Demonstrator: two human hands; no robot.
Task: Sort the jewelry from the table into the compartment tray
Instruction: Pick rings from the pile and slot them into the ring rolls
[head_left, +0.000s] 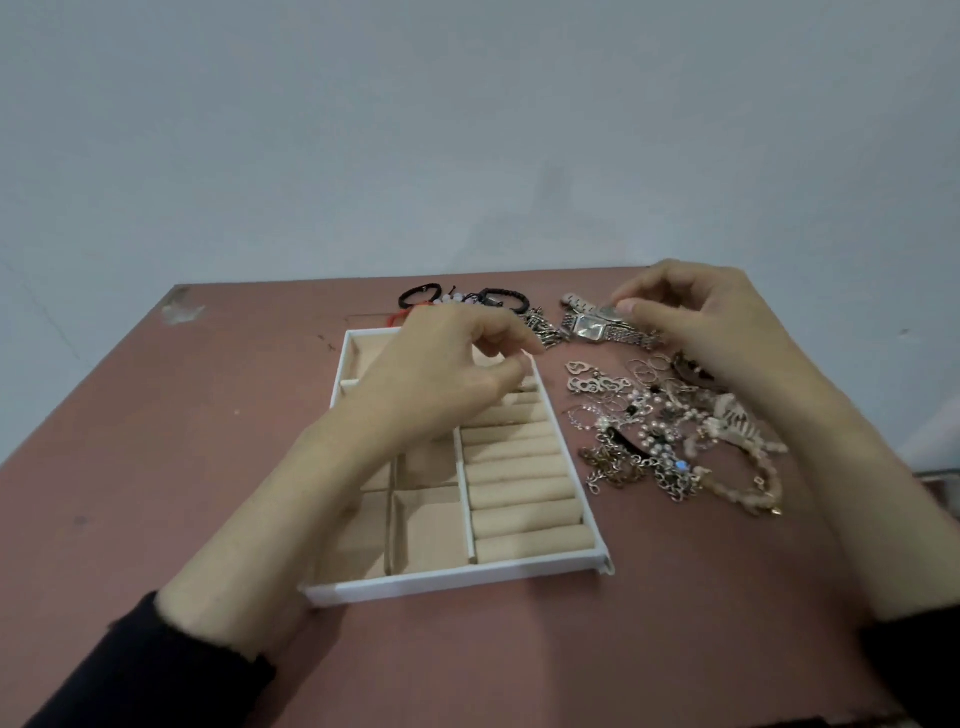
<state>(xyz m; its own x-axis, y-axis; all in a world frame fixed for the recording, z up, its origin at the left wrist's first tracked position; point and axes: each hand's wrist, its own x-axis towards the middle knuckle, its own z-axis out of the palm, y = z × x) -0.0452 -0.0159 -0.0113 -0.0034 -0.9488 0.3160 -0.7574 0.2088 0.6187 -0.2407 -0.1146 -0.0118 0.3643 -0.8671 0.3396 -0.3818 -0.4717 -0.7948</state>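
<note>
Beige velvet lines every visible pocket of the compartment tray (457, 576), and from the head view each of them looks bare: the square cells nearest the person and the long bank of ring rolls (519, 488) carry nothing I can make out. The far end of the tray is hidden under the left hand (441, 374), so I can't vouch for that part.

By my reckoning the sorting has hardly begun. The jewelry heap (670, 441), a tangle of chains, pearls, rings and heart links, lies on the brown table (208, 467) just right of the tray. Some black bracelets (418, 295) sit beyond the tray's far edge.

The right hand (711, 317) reaches past the heap, thumb and fingertips nipped onto a silver watch (605, 312), which lies on the table beside a square-faced watch (589, 328). The left hand hovers over the tray with its fingers curled and thumb drawn close to them. Whether it pinches something small, I cannot tell.
</note>
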